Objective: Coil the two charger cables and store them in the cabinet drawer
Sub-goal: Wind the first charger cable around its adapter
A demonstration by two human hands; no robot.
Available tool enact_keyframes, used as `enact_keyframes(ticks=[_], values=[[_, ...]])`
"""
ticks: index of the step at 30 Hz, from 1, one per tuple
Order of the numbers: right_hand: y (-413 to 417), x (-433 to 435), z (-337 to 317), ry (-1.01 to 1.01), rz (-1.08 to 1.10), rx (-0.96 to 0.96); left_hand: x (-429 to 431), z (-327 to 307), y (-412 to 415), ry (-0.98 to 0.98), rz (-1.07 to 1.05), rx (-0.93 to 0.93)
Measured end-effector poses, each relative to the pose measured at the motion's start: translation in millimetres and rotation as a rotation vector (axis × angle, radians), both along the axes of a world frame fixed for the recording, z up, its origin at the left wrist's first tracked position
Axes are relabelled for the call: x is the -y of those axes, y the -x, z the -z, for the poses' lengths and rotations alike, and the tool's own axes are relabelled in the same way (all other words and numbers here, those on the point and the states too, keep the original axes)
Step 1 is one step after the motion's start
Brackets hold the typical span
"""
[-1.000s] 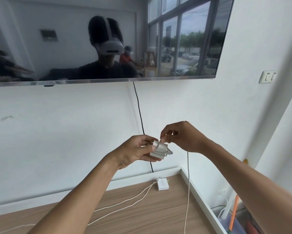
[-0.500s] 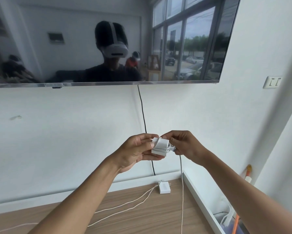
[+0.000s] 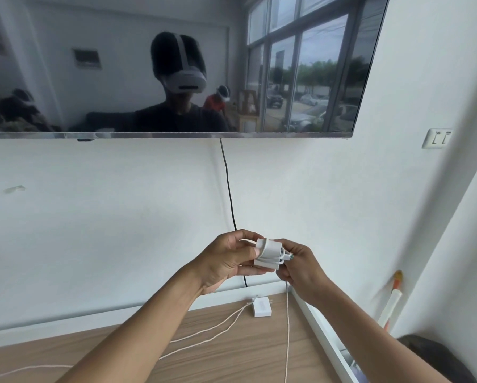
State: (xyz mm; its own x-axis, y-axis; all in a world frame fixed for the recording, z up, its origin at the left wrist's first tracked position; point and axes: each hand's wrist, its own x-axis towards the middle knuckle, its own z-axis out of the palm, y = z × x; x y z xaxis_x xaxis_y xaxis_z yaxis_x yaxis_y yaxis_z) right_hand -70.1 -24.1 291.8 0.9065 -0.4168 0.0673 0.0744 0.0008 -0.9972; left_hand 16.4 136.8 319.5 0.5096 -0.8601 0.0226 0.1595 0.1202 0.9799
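My left hand (image 3: 226, 258) grips a white charger block (image 3: 269, 254) in mid-air in front of the wall. A turn or two of its white cable lies wrapped around the block. My right hand (image 3: 301, 265) pinches that cable (image 3: 288, 327) just right of the block, and the rest hangs straight down past the cabinet top. A second white charger block (image 3: 262, 306) lies on the wooden cabinet top (image 3: 232, 360), with its own cable (image 3: 204, 334) trailing loose to the left. No drawer is in sight.
A wall-mounted TV (image 3: 176, 67) hangs above, reflecting a person in a headset. Its black cord (image 3: 229, 189) runs down the wall behind my hands. A wall switch (image 3: 437, 138) sits at right. An orange-and-white stick (image 3: 392, 299) leans in the right corner.
My right hand has dropped from above the block to its right side, laying cable around it. Both hands sit lower in the view as the camera tilted up.
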Motion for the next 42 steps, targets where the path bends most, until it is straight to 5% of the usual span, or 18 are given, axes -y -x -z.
enact_keyframes(ticks=[5, 10, 19, 30, 36, 42], values=[[5, -2, 10, -0.036, 0.043, -0.037, 6, 6, 5, -0.044, -0.098, 0.164], [5, -16, 10, -0.053, 0.128, 0.013, 12, 2, 3, 0.051, -0.163, 0.063], [7, -34, 23, 0.413, 0.243, -0.055, 15, 9, -6, -0.062, -0.393, 0.171], [11, -23, 13, 0.865, 0.083, -0.218, 8, 26, -16, -0.213, -0.517, 0.327], [13, -14, -33, 1.352, 0.004, -0.255, 4, 29, -16, -0.249, -0.44, 0.548], [13, -6, -81, 1.519, -0.078, -0.258, 4, 20, -15, -0.209, -0.28, 0.576]])
